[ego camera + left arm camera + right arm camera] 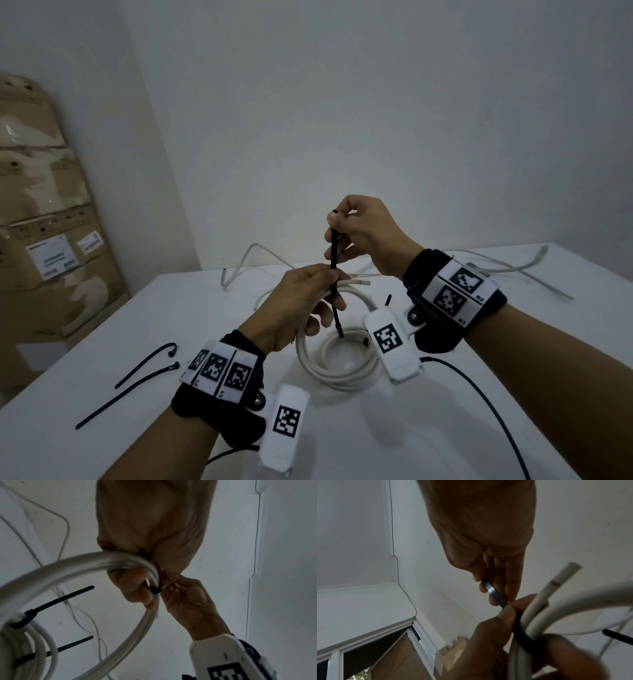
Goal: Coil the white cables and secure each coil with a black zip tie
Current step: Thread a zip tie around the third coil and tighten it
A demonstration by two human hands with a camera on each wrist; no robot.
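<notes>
A white cable coil (337, 368) hangs from my left hand (308, 298) above the white table (171, 308). The hand grips the bundle at its top. A black zip tie (334, 260) wraps the bundle there, and its strap runs straight up to my right hand (342, 224), which pinches it near the tip. In the left wrist view the tie's head (155, 589) sits against the coil (68, 566), and two more fastened ties (58, 600) show lower on it. In the right wrist view my right fingers (510, 582) hold the strap (494, 595).
Two spare black zip ties (147, 363) lie on the table to the left. A loose white cable (513, 270) sprawls along the table's far side. Cardboard boxes (44, 222) are stacked against the left wall. A thin black lead (479, 394) trails from my right wrist.
</notes>
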